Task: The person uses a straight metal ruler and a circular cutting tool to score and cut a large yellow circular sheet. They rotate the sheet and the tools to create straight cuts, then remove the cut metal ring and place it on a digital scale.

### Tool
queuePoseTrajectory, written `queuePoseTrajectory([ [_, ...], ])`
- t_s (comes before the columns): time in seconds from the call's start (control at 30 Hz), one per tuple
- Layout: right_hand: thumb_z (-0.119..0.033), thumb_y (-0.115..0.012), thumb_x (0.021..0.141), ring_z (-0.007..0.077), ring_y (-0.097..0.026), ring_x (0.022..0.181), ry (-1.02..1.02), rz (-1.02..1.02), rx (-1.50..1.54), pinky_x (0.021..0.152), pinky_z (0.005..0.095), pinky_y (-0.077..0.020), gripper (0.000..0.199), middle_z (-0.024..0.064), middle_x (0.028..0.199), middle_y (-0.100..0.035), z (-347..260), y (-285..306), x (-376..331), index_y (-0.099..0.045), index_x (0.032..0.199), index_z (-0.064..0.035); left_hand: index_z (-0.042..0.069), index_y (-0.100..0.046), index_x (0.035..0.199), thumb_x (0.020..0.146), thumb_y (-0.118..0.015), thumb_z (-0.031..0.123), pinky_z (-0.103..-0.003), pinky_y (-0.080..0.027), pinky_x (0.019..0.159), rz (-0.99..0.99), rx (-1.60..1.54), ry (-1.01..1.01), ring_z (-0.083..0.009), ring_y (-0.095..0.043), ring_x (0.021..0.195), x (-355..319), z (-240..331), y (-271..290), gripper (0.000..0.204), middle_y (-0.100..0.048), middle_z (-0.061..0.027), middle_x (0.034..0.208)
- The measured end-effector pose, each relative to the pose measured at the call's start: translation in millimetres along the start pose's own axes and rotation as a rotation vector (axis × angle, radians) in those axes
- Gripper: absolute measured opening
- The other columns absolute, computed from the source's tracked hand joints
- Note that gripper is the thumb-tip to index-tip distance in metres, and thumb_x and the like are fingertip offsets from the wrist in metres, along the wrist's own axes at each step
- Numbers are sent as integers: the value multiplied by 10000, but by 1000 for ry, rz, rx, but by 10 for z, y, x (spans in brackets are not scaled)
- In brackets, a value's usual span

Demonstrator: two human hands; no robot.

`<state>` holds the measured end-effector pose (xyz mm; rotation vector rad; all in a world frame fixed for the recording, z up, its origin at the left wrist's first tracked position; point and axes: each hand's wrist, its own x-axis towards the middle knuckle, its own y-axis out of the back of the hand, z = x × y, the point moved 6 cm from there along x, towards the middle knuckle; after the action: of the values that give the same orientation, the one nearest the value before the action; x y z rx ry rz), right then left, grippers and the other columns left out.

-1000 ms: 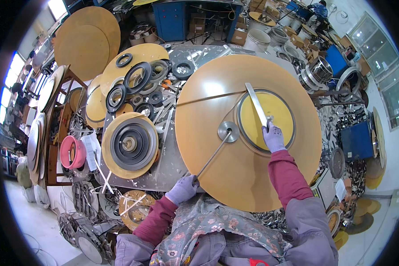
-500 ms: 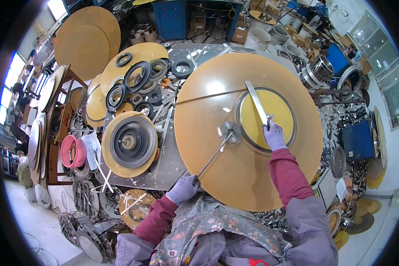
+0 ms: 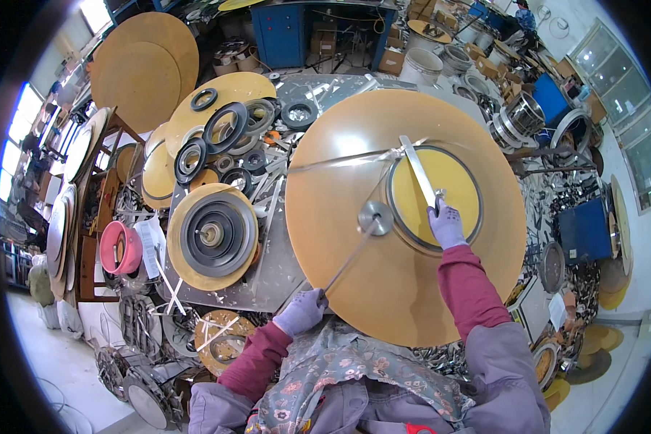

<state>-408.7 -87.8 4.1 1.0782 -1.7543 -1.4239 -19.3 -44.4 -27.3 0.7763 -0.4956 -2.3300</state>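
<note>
A large tan disc point(image 3: 340, 282) fills the middle of the bench. Toward its right side sits a yellow disc point(image 3: 452, 170) inside a dark ring. My right hand point(image 3: 447, 223), in a lilac glove, is closed around the near end of a flat metal bar point(image 3: 417, 168) slanting over the yellow disc. At the bar's far tip, a thin shiny strip point(image 3: 340, 162) runs left to the tan disc's rim; its exact form is blurred. My left hand point(image 3: 301, 312), also gloved, grips a slim rod point(image 3: 349, 266), whose far end meets a round metal piece point(image 3: 375, 218) over the tan disc.
Left on the metal bench point(image 3: 278, 253) stand a stepped grey wheel point(image 3: 210, 235) and several dark rings point(image 3: 226, 126). A pink basin point(image 3: 120, 247) is beyond the bench's left edge. Metal scraps point(image 3: 550, 192) lie heaped at right. A blue cabinet point(image 3: 278, 32) stands behind.
The strip left of the bar looks brighter and more blurred, with a shiny bit now at the bar's tip. The round piece on the rod shows more face-on. Both hands have barely moved.
</note>
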Motion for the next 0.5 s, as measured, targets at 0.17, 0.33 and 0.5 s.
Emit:
queuePoseTrajectory([
  [0.17, -300, -559, 881, 386, -630, 841, 25, 71, 12, 778, 468, -484, 361, 239, 869, -648, 40, -4, -16, -577, 1074, 5, -15, -583, 911, 858, -497, 122, -464, -468, 735, 101, -28, -33, -421, -601, 847, 28, -119, 53, 170, -624, -250, 863],
  [0.33, -301, -565, 876, 384, -630, 838, 10, 37, 22, 775, 468, -483, 379, 232, 868, -652, 45, -11, -6, -583, 1106, 0, -21, -584, 917, 859, -513, 135, -463, -467, 743, 20, 33, -40, -420, -602, 856, -18, -28, 86, 181, -623, -258, 869],
  [0.5, -310, -565, 876, 380, -631, 851, 7, 52, 6, 788, 463, -484, 408, 232, 885, -654, 41, 13, -27, -577, 1133, 7, -19, -582, 938, 862, -512, 138, -470, -468, 757, 48, 23, -14, -418, -603, 874, 12, -12, 66, 188, -626, -256, 883],
])
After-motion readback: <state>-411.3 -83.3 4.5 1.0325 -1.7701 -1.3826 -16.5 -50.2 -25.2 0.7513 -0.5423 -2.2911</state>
